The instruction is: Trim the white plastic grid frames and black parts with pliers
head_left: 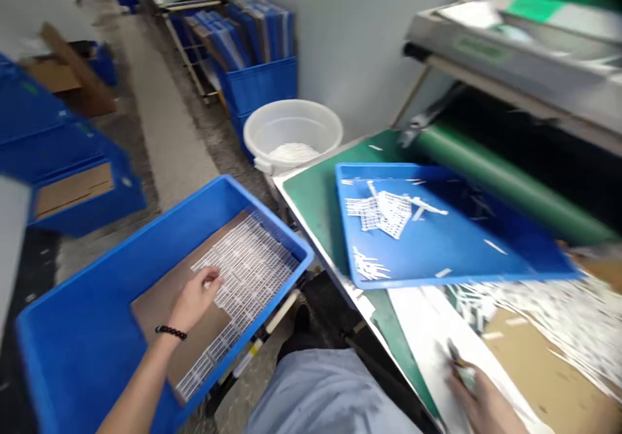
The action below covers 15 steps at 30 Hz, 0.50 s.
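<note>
Gripping a tool (455,354) is the right hand (482,400); the left hand (195,299), hold unclear, is partly covering white grids (250,262).

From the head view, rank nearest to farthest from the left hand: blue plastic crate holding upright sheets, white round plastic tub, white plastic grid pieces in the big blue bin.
1. White plastic grid pieces: right by the left hand, inside the big blue bin.
2. White round plastic tub: ahead and to the right, beyond the bin.
3. Blue plastic crate: farthest, behind the tub.
</note>
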{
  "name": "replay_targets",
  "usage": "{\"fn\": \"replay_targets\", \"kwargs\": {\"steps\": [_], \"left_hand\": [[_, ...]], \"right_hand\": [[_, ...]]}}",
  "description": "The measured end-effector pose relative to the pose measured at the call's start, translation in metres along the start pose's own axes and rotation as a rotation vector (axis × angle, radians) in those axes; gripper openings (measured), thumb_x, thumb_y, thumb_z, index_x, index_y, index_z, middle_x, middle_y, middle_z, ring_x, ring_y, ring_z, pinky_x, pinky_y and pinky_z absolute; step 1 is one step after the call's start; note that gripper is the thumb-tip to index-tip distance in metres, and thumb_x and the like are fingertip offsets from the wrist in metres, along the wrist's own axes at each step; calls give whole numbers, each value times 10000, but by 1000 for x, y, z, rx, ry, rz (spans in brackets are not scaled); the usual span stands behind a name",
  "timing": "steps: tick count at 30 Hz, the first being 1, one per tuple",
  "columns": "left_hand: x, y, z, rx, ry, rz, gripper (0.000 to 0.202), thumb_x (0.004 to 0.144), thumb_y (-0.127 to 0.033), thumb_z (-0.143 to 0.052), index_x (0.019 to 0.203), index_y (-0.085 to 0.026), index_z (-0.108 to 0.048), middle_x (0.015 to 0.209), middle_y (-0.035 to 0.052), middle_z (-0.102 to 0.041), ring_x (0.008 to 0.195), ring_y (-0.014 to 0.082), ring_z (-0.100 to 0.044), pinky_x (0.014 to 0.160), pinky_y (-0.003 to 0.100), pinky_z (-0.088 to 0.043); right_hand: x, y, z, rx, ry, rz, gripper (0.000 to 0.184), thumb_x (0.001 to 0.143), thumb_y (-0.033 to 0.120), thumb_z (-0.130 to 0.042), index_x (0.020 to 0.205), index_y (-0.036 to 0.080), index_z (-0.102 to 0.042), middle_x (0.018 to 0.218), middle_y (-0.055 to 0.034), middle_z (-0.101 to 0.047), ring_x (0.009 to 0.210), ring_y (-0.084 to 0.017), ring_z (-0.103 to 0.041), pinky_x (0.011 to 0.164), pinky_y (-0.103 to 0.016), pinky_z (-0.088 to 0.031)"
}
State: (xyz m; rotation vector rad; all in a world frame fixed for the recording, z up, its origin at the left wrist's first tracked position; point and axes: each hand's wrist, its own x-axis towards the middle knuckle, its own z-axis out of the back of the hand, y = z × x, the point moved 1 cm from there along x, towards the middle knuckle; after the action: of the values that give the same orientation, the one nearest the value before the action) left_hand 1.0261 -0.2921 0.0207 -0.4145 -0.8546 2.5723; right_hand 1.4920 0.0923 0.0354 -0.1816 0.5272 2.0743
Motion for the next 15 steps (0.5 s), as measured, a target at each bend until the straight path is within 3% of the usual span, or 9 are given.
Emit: {"fn": "replay_targets", "kwargs": {"steps": [2,5,7,9,11,13,15], "left_hand": [[23,-99,-4,-169,-137,-301,301,855,-399,-539,1083,-209,-586,1034,54,-661,967,203,-626,912,361,-493],[34,-245,-45,-220,12,-752,257,873,-317,-545,1115,-237,-580,1095,36,-624,1024,177,-604,943,323,-482],[42,-312,-85,-141,83,-898,378,837,-276,-598,1201,-210,-522,1203,76,-564,1138,211,-552,1003,356,-451],[57,-349,-121,-15,125,-917,476,772,-253,-671,1199,-150,-489,1264,144,-499,1192,270,-517,1024,402,-435],[77,-364,-144,103,133,-840,531,706,-248,-730,1153,-115,-478,1333,208,-417,1228,331,-485,1035,446,-415],[96,-370,-155,169,130,-759,533,664,-264,-758,1092,-121,-473,1357,233,-379,1244,363,-467,1035,469,-403],[110,-374,-157,163,133,-740,483,644,-284,-761,1009,-155,-472,1312,207,-431,1239,353,-471,1021,461,-406]], "right_hand": [[-5,8,6,42,12,-33,495,799,596,-384,1088,212,-503,1146,-155,-634,1060,-289,-601,866,-360,-463],[-7,23,22,86,32,-17,428,841,526,-354,1081,206,-505,1122,-144,-632,1056,-277,-594,864,-352,-442],[-10,28,35,131,63,-32,416,854,510,-344,1090,206,-502,1109,-140,-633,1053,-277,-593,855,-351,-436],[-17,27,45,194,80,-63,416,860,501,-351,1125,211,-489,1104,-130,-637,1040,-276,-597,836,-342,-437],[-27,22,51,269,59,-93,410,861,488,-365,1156,223,-473,1102,-113,-643,1026,-270,-602,824,-328,-435],[-39,15,53,357,22,-112,397,861,481,-380,1161,237,-471,1111,-91,-642,1023,-262,-600,824,-314,-431],[-50,6,52,448,-2,-112,388,865,488,-388,1157,248,-474,1131,-74,-635,1036,-254,-591,833,-302,-425]]}}
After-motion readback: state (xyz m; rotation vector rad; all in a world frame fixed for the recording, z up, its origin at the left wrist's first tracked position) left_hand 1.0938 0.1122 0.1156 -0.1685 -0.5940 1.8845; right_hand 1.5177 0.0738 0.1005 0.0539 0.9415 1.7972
